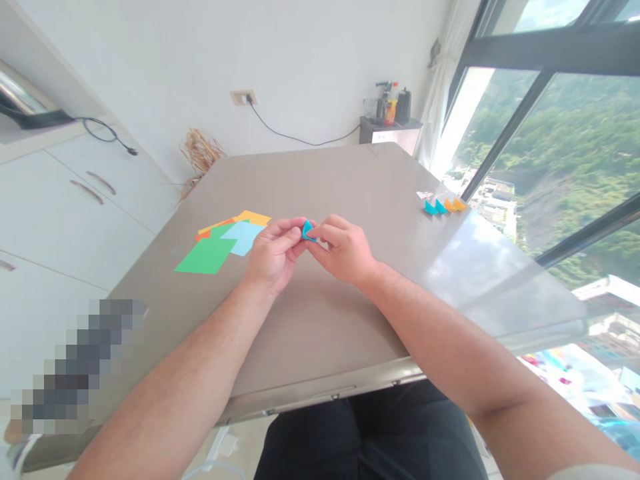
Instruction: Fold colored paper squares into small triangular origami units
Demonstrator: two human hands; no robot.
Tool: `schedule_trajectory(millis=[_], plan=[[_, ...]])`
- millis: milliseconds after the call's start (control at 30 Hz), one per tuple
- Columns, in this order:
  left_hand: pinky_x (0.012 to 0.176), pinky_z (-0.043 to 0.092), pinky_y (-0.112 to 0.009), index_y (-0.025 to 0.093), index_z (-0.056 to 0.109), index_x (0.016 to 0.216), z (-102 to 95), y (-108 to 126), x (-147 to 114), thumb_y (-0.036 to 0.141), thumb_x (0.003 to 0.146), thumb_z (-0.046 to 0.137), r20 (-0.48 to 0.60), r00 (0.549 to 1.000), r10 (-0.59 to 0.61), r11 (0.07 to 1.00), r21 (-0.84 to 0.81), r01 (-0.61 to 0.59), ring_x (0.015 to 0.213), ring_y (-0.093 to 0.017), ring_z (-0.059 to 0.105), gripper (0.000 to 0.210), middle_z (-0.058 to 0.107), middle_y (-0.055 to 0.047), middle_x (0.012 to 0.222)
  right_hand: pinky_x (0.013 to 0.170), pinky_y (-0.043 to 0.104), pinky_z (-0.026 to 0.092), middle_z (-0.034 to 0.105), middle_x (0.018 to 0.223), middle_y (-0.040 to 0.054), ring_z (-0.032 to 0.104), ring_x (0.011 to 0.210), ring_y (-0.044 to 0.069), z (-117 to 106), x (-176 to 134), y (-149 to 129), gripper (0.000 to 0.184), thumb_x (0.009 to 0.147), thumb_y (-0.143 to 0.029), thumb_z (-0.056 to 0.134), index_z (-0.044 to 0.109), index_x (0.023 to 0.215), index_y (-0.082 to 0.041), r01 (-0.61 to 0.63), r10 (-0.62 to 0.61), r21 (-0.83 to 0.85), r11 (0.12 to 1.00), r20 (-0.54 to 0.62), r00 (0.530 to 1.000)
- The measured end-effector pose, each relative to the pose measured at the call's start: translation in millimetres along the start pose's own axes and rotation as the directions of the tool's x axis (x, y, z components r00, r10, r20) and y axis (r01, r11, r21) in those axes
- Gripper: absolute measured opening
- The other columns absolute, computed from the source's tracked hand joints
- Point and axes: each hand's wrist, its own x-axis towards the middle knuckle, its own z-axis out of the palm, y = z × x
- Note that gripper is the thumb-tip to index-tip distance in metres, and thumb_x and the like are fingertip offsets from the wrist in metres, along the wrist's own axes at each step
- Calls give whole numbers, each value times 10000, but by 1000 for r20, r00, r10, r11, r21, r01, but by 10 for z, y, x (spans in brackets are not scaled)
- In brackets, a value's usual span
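Over the middle of the table, a small piece of folded blue paper (307,231) is held between my two hands. My left hand (277,248) pinches it from the left, thumb on the near side. From the right, the fingertips of my right hand (343,245) press on its edge, partly hiding it. Just left of my hands lie loose paper sheets: a green sheet (206,256), a light blue sheet (243,236) and a yellow-orange sheet (254,217), overlapping. Near the window stand small folded paper pieces, blue ones (435,207) and orange ones (455,205).
The grey-brown table (320,180) reaches to the white wall. Behind its far right corner, a small cabinet (390,133) bears a kettle and bottles. A power cord (295,138) runs from the wall socket (243,97). A large window (540,127) is on the right, white cupboards (60,207) on the left.
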Motion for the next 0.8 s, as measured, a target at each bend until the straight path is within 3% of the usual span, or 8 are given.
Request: schedule_trajectory(millis=[333, 433, 500, 600, 667, 800], plan=[[870, 591, -346, 210, 712, 844, -9, 3, -8, 183, 687, 826, 27, 1000, 10, 1000, 7, -10, 941, -191, 728, 195, 776, -37, 938, 633, 252, 399, 553, 780, -3, 475, 642, 102, -14, 4, -12, 134, 891, -217, 568, 701, 898, -229, 11, -13, 44, 999, 56, 998], [835, 593, -323, 235, 724, 941, -28, -8, 1, 188, 698, 820, 76, 997, 26, 1000, -2, -26, 921, -181, 731, 266, 775, -21, 941, 623, 249, 388, 535, 763, -9, 465, 638, 99, 7, -10, -11, 111, 902, -244, 580, 677, 852, -222, 24, -25, 8, 1000, 23, 999], [823, 600, -337, 254, 723, 994, -49, -6, 8, 214, 706, 823, 120, 992, 36, 998, 37, -41, 915, -187, 733, 307, 775, -18, 959, 605, 246, 373, 520, 753, -14, 447, 624, 95, 8, -11, -6, 134, 915, -259, 581, 663, 819, -216, 44, -44, -3, 999, -11, 999], [823, 611, -377, 233, 725, 908, -102, 42, 14, 269, 724, 830, 199, 976, 93, 974, 186, -130, 955, -220, 730, 215, 772, -45, 1025, 600, 244, 366, 528, 765, -10, 451, 628, 94, -21, 4, 12, 147, 929, -231, 561, 668, 831, -212, 90, -90, 17, 996, -11, 996], [831, 611, -383, 214, 727, 847, -147, 106, 12, 305, 765, 807, 265, 949, 172, 902, 346, -260, 990, -234, 721, 145, 764, -67, 1086, 614, 244, 375, 551, 792, -3, 476, 648, 97, -54, 22, 29, 136, 929, -216, 562, 674, 853, -213, 103, -104, 43, 994, 27, 994], [861, 597, -352, 225, 751, 877, -230, 234, 3, 307, 835, 733, 410, 872, 267, 622, 618, -481, 1034, -222, 704, 94, 746, -68, 1156, 647, 247, 392, 587, 842, 10, 514, 689, 105, -128, 59, 53, 125, 920, -196, 570, 678, 859, -210, 90, -100, 89, 992, 119, 988]])
